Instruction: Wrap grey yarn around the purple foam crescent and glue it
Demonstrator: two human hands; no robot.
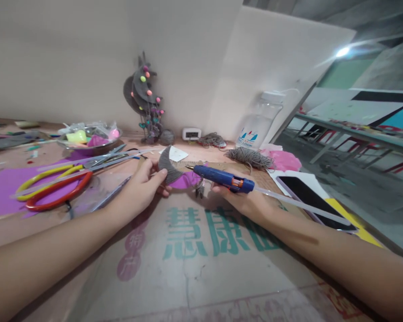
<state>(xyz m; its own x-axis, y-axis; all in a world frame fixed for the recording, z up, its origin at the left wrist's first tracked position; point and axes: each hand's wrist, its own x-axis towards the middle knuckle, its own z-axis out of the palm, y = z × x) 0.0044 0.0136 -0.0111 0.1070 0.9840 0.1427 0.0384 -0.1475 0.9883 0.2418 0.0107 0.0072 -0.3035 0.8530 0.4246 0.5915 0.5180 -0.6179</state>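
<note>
left hand: the left hand [146, 176] has thumb and fingers closed on the yarn-wrapped crescent [168, 166], above the table's middle.
right hand: the right hand [238, 197] grips the blue glue gun [223, 178], fingers partly hidden; its nozzle points left, near the crescent but apart from it.
between hands: a purple piece [184, 180] shows by the crescent's lower edge.
left side: scissors [58, 185] with red and yellow handles lie near the left forearm, a bowl of bits [102, 145] behind.
back: ornament [141, 91], small clock [191, 133], grey yarn [250, 157] and bottle [258, 120] line the upright board [195, 58].
right side: the glue stick [298, 204] reaches back across the phone [317, 199], near the table's right edge.
room: the printed sheet [188, 279] spreads flat between the forearms.
</note>
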